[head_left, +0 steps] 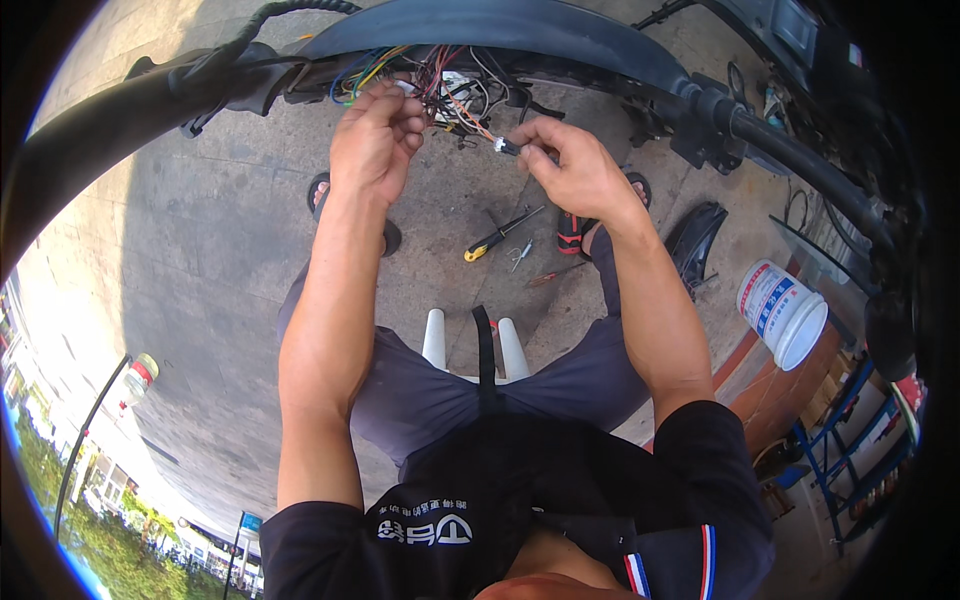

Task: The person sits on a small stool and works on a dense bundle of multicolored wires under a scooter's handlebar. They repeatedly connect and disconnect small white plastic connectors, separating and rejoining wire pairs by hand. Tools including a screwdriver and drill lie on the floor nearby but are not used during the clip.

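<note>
A tangle of coloured wires hangs beneath the dark panel of a handlebar assembly. At the left side of this bundle, my left hand is closed, its thumb and fingers pinching a small white connector that the fingers partly cover. My right hand pinches a black-and-white wire connector between thumb and forefinger, just right of and below the bundle. Orange wires run from that connector up into the tangle.
On the ground between my feet lie a yellow-and-black screwdriver, a small silver metal piece and a red-and-black tool. A black curved panel lies to the right, near a white bucket. A black handlebar tube extends right.
</note>
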Demonstrator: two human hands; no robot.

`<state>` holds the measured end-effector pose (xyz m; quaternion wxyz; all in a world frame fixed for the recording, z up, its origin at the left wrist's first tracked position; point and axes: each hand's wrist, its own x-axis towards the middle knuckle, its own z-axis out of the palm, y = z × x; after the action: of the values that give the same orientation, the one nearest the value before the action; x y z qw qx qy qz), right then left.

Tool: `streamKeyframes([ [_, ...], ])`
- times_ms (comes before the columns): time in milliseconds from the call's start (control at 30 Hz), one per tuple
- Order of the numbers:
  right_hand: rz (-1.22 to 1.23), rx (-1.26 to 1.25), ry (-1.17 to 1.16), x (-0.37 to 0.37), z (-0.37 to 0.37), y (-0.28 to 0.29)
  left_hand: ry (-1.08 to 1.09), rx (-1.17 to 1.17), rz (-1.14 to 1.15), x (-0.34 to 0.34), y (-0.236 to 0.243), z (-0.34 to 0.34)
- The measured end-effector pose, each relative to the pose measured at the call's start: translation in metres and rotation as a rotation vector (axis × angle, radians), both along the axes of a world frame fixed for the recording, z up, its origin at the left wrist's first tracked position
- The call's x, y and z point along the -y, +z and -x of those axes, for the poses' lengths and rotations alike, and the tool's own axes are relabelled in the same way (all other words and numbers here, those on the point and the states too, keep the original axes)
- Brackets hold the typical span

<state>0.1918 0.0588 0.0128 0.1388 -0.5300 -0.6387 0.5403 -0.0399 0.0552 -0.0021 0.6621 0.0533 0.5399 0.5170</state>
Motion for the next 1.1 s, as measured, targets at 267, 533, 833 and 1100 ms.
streamKeyframes([
  [267, 0.007, 0.023, -0.065, -0.0031, -0.0002, 0.0009, -0.001, -0.08, -0.016, -0.0016, 0.0023, 0.0046],
  [533, 0.003, 0.058, -0.008, -0.0053, 0.0003, 0.0059, 0.032, -0.229, -0.086, -0.001, 0.0075, 0.0026],
  [833, 0.014, 0.042, -0.003, -0.0056, 0.0014, 0.006, 0.044, -0.325, -0.162, 0.0003, 0.0064, 0.0008],
  [1100, 0.011, 0.005, -0.004, -0.0052, 0.0016, 0.0063, 0.026, -0.384, -0.243, 0.0021, 0.0035, 0.0018],
])
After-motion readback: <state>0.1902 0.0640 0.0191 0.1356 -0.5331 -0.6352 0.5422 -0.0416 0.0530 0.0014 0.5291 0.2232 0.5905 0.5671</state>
